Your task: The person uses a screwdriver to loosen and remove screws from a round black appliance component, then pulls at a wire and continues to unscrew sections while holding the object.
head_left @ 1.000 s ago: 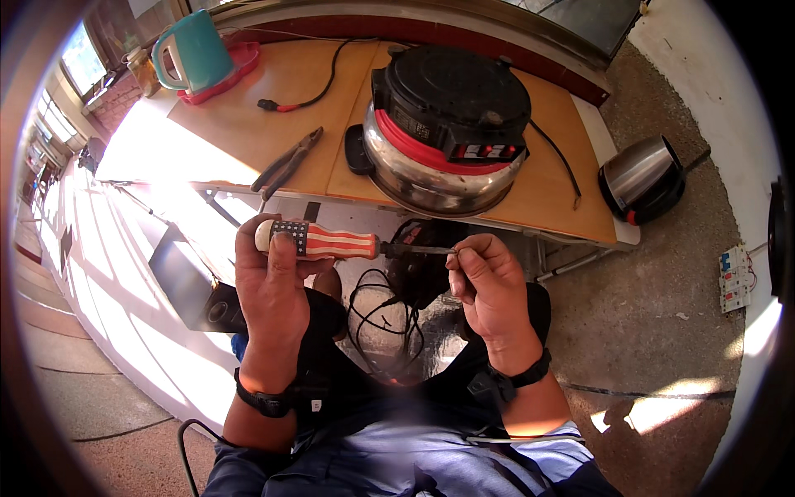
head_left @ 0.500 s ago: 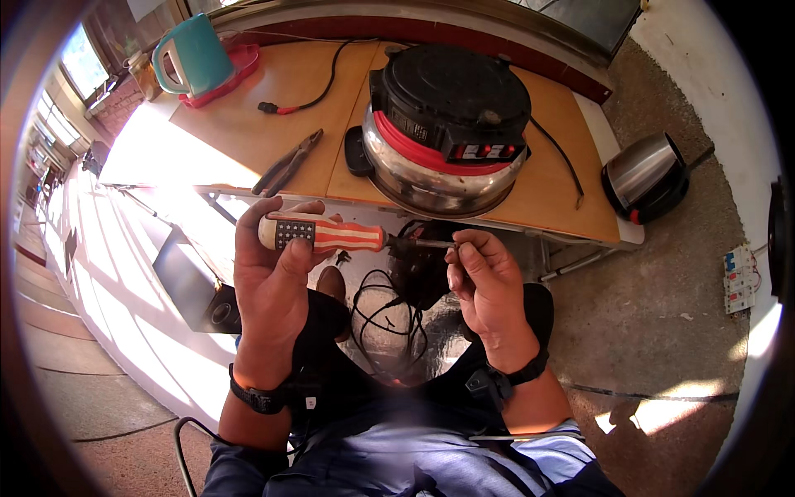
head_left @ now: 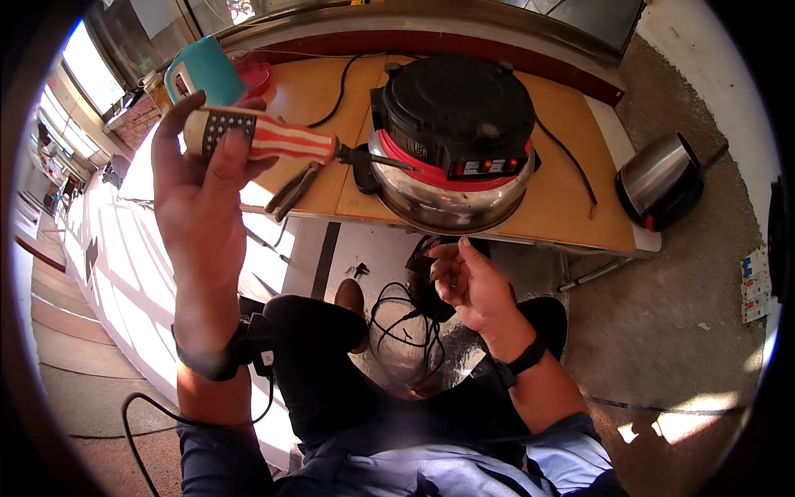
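Note:
My left hand [head_left: 203, 178] is wrapped round a screwdriver [head_left: 294, 139] with a stars-and-stripes handle. Its shaft points right, and in this view the tip overlaps the red band of an upturned electric pot [head_left: 455, 195] with a steel body and black base [head_left: 460, 95]. Whether the tip touches the pot I cannot tell. In front of the table edge is my right hand [head_left: 479, 290], its fingers curled in and thumb up. Anything between those fingers is too small to make out. Pliers [head_left: 291, 192] lie on the table, partly hidden behind the screwdriver.
The wooden table [head_left: 348, 178] also carries a teal jug [head_left: 211, 68], a red dish [head_left: 257, 80] and black cords. A steel kettle [head_left: 662, 178] stands right of it. Below lie tangled black cables [head_left: 406, 331]. A breaker strip [head_left: 755, 286] is at far right.
My left hand has raised the screwdriver up and to the left, with its tip now over the pot. My right hand has parted from the shaft and sits a little lower.

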Motion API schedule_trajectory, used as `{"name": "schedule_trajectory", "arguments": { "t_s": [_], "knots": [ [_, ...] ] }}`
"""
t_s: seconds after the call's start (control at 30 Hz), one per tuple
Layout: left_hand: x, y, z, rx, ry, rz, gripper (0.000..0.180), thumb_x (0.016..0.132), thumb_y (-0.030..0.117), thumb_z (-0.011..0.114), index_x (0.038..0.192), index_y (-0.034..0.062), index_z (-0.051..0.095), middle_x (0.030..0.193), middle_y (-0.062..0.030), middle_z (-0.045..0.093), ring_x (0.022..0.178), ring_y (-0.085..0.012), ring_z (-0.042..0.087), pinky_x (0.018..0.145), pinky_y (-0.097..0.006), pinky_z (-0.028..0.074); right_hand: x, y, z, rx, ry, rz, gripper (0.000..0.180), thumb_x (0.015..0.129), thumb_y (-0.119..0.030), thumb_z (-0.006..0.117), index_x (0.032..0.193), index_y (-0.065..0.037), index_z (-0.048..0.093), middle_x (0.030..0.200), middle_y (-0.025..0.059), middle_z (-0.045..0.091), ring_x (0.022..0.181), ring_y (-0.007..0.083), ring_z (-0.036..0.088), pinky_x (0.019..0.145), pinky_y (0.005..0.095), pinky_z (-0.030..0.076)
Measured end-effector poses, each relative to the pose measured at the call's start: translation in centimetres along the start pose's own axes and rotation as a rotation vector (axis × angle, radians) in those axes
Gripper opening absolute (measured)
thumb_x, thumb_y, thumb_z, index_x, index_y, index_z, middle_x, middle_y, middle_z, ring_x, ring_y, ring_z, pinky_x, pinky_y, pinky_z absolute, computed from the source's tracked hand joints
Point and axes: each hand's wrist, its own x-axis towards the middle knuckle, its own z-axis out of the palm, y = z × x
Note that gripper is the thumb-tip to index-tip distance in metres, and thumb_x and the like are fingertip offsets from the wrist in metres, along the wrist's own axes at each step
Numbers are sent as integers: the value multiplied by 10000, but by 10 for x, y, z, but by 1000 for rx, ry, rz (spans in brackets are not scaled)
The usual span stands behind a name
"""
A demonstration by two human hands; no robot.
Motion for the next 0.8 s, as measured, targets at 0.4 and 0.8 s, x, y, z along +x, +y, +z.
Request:
{"name": "schedule_trajectory", "arguments": {
  "t_s": [0.4, 0.8],
  "knots": [
    [95, 20, 53, 354, -244, 196, 604, 938, 209, 763, 1415, -1, 458, 1100, -175, 722, 987, -226, 727, 875, -329, 611, 28, 41, -38, -166, 16, 211, 392, 1056, -374, 546, 1049, -12, 696, 787, 79, 685, 565, 137, 566, 486, 261, 441],
    [94, 27, 61, 383, -295, 181, 590, 948, 200, 750, 1415, -7, 454, 1122, -175, 715, 995, -231, 726, 861, -329, 615, 26, 39, -39, -201, -30, 165, 423, 1051, -413, 545, 1058, -18, 694, 789, 67, 691, 529, 104, 534, 453, 230, 394]
  ]
}}
